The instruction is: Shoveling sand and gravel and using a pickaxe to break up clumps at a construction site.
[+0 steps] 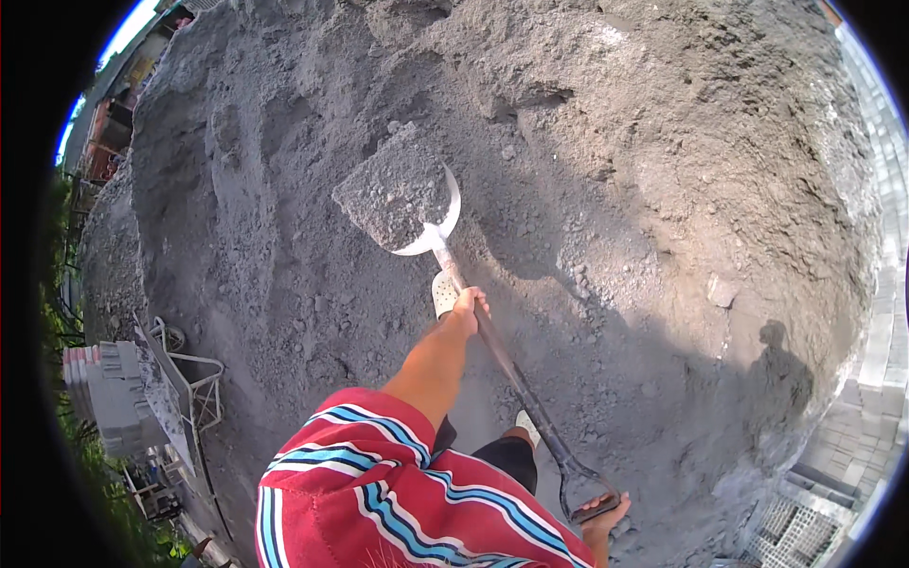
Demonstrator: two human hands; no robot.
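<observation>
A long-handled shovel [511, 374] runs diagonally from the lower right up toward the middle. My left hand [469, 309] is wrapped round its shaft, a little below the blade. At the far end of the shaft, my right hand [608, 514] grips the D-shaped handle. A heap of grey, gritty sand [393, 189] covers the blade, leaving only the pale curved rear edge of the metal visible. Beyond and around the blade rises a large pile of the same grey material [312, 85].
At the left stands a wheelbarrow [194, 388] beside stacked grey blocks [118, 388]. A loose stone [721, 291] lies on the right. Pale blocks [876, 350] line the right edge, and a light crate [791, 532] sits at lower right. One light shoe [442, 292] shows below the blade.
</observation>
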